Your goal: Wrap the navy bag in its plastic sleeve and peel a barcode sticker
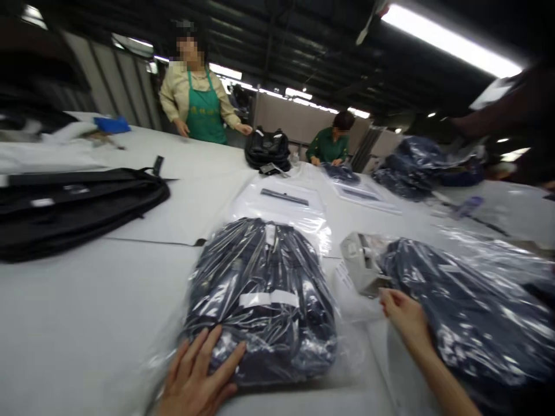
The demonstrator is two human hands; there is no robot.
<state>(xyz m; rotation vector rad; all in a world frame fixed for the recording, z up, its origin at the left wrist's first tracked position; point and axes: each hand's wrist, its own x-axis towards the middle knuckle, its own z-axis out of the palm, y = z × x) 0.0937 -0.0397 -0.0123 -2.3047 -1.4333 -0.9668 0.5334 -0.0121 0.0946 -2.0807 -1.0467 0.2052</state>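
Observation:
A dark backpack in clear plastic (260,277) lies on the white table (87,300) in front of me, with white labels showing through the film. My left hand (197,370) rests on its lower left corner, fingers spread. Farther right, my right hand (401,312) is pinched at the edge of a small open white box (362,263); what its fingertips hold is too small to make out. Right beside that hand lies a second dark bagged backpack (468,306).
Black bags (73,202) lie at the left. Flat plastic bags (281,199) and a black backpack (266,150) are beyond the wrapped one. Two people stand across the table, one in a green apron (203,112). More wrapped bundles (411,164) sit at the back right.

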